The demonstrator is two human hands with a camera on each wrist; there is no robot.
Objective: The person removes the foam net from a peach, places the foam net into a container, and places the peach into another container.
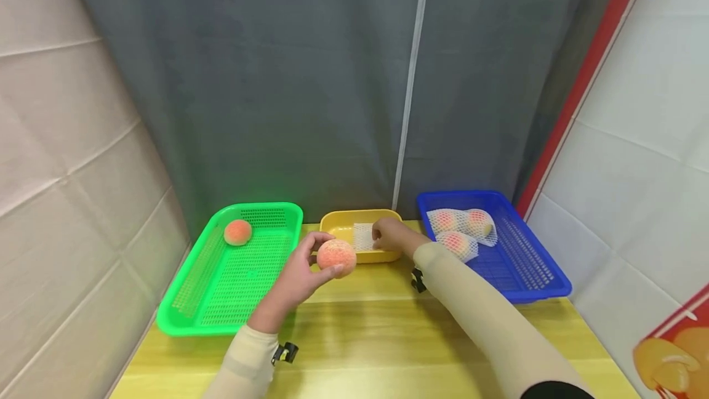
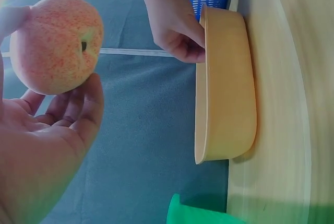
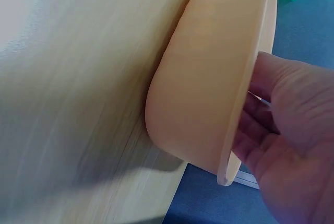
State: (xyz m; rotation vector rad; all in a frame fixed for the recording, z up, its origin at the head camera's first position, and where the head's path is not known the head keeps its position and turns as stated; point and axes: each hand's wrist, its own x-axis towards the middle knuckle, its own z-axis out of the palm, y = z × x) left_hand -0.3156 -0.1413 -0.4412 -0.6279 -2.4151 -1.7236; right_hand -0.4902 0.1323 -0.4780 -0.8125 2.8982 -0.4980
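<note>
The work looks more than halfway along. Three netted peaches lie close together toward the far left corner of the blue basket, which stands by the far right corner of the desk; these look finished. Two bare peaches can be seen. One, the loose peach, rests alone toward the far left corner of the green basket, at the desk's left side. The other, the held peach, is in the left hand, gripped between thumb and fingers, raised off the desk in front of the yellow tray. That tray stands at the middle of the desk's far edge, between the two baskets, and a white net lies in it. The right hand reaches over the tray's right end, fingers bent down at the net's edge; the tray's wall hides the fingertips in the wrist views, so whether they pinch the net I cannot tell. Left to do, by my judgement: netting the held peach, then the loose one. Whether the net is one piece or several stacked is unclear.
</note>
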